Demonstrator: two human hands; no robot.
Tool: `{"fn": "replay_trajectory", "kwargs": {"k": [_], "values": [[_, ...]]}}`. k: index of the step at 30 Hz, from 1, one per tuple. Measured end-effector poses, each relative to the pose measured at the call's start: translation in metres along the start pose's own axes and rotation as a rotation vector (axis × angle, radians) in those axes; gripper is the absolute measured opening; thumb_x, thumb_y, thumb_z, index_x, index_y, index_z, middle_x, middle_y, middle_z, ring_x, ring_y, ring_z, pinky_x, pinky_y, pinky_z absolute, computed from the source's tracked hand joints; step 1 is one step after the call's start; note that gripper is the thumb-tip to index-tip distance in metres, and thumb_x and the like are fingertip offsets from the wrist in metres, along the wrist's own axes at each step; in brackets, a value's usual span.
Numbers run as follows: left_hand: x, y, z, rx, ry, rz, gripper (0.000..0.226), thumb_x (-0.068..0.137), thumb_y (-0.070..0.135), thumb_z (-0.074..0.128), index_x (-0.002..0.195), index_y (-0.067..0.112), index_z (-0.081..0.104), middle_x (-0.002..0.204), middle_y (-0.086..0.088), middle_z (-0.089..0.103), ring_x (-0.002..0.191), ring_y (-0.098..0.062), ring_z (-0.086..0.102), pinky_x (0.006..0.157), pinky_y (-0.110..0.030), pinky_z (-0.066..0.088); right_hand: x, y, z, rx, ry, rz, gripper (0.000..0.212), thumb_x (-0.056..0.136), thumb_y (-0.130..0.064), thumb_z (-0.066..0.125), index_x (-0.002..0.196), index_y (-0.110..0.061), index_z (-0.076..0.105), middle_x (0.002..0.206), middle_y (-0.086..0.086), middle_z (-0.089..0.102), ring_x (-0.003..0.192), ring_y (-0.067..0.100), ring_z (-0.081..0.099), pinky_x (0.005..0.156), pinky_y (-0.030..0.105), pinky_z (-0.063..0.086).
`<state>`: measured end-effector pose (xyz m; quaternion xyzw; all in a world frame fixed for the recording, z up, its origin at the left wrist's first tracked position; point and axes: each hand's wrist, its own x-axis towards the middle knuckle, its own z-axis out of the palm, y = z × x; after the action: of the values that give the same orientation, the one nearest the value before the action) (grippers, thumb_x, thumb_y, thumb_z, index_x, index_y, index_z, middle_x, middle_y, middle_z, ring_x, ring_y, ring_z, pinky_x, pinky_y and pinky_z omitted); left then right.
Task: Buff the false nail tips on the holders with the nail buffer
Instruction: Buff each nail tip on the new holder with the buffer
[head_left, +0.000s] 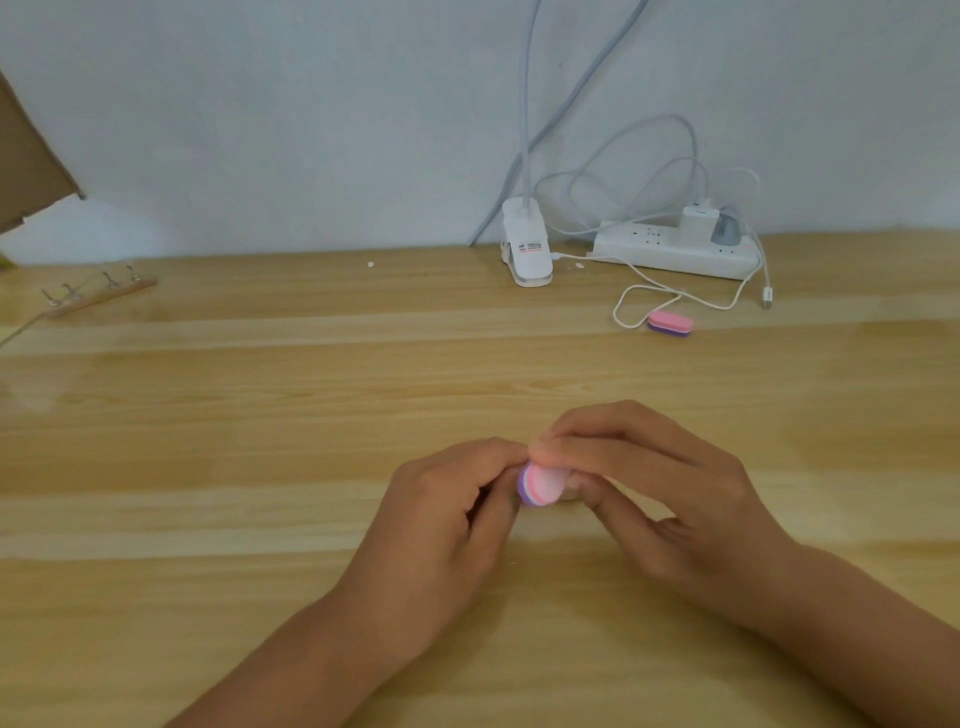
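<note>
Progress was hard to read from my end. The nail buffer (540, 486) was up between both hands, well in front of the power strip (675, 252) and somewhat to its left, just clear of the table (260, 467). The left hand (447, 525) pinched the buffer's purple edge with thumb and forefinger. The right hand (665, 499) had its fingers curled over the top edge, but I could not tell whether it gripped the buffer or something small hidden behind it (a pale blur showed there, nothing more).

The holder strip (98, 293), with four little upright stands, lay far to the left of the power strip, untouched. Whether the stands carried tips was too small to tell. I judged the buffing barely begun, with that row left to do.

The buffer stood on edge, pink face towards me and purple layer to the left. Its long axis seemed roughly upright, the upper end lost under the fingers. A second buffer (670, 323) lay flat just in front of the power strip.
</note>
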<state>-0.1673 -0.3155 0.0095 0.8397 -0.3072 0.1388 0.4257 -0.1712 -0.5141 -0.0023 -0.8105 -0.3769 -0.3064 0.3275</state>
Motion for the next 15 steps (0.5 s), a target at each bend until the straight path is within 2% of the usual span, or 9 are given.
{"fn": "replay_trajectory", "kwargs": {"k": [4,8,11,15], "values": [[0.001,0.001,-0.002,0.010,0.026,0.001,0.016,0.094,0.012,0.054,0.081,0.013,0.063,0.065,0.007,0.053,0.058,-0.001,0.043,0.056,-0.012,0.033,0.002,0.005,-0.007,-0.014,0.036,0.068,0.027,0.087,0.008,0.063,0.111,0.000,0.071,0.109,0.011,0.066,0.102,0.018,0.065,0.092,0.025,0.050],[0.000,-0.001,-0.001,-0.064,0.028,-0.014,0.015,0.093,0.013,0.055,0.090,0.013,0.070,0.070,0.004,0.063,0.060,-0.010,0.055,0.056,-0.023,0.044,0.001,-0.005,0.001,-0.001,0.023,-0.012,0.030,0.086,0.008,0.065,0.114,-0.003,0.069,0.110,0.012,0.066,0.102,0.019,0.066,0.090,0.025,0.051],[0.000,0.000,-0.002,-0.048,0.022,-0.030,0.015,0.093,0.013,0.055,0.085,0.011,0.068,0.063,0.003,0.056,0.055,-0.006,0.045,0.053,-0.017,0.036,0.002,-0.001,-0.004,-0.018,0.049,0.034,0.028,0.086,0.008,0.064,0.112,-0.001,0.070,0.109,0.012,0.066,0.101,0.019,0.066,0.089,0.028,0.052],[-0.001,0.000,-0.001,-0.121,-0.022,-0.030,0.016,0.091,0.011,0.057,0.095,0.016,0.071,0.075,0.007,0.067,0.065,-0.008,0.059,0.058,-0.021,0.045,0.001,-0.008,0.005,-0.010,0.037,-0.022,0.028,0.089,0.007,0.065,0.114,-0.002,0.070,0.110,0.013,0.066,0.101,0.018,0.065,0.089,0.024,0.050]]}}
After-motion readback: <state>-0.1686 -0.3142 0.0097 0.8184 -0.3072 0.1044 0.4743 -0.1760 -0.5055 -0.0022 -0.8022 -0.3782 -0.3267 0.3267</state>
